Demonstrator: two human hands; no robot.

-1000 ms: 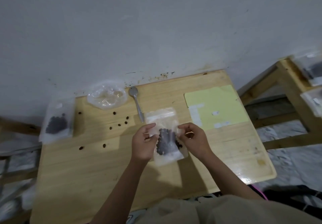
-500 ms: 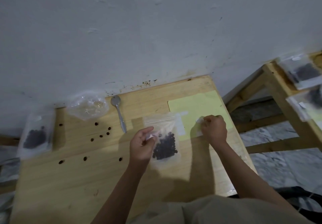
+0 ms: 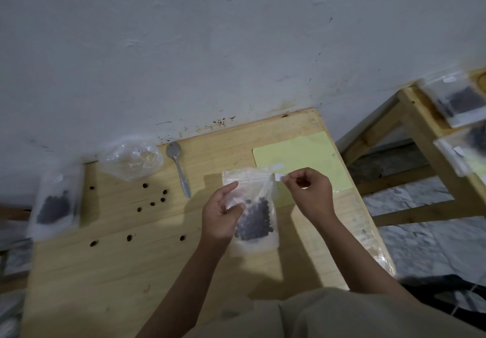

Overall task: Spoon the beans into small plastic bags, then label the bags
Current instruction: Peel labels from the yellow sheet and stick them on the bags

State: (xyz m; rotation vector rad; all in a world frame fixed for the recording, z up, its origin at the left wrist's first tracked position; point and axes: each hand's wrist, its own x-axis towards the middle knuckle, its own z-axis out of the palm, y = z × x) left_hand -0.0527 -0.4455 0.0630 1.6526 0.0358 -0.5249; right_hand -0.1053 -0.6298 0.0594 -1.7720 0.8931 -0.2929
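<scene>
A small clear plastic bag (image 3: 256, 214) with dark beans in its lower half lies on the wooden table (image 3: 163, 272). My left hand (image 3: 219, 212) holds the bag's left edge between thumb and fingers. My right hand (image 3: 310, 193) pinches a small white label (image 3: 281, 177) just above the bag's top right corner. Behind that hand lies the yellow-green label sheet (image 3: 302, 153). A metal spoon (image 3: 180, 168) lies left of the bag, bowl toward the wall.
A crumpled clear bag (image 3: 131, 157) sits at the back left, with several loose beans (image 3: 155, 201) scattered in front of it. A filled bag (image 3: 56, 203) hangs over the table's left edge. More filled bags (image 3: 459, 101) lie on a second wooden table at right.
My right hand left the bag, reached to the label sheet, and came back toward the bag pinching a white label. My left hand kept hold of the bag.
</scene>
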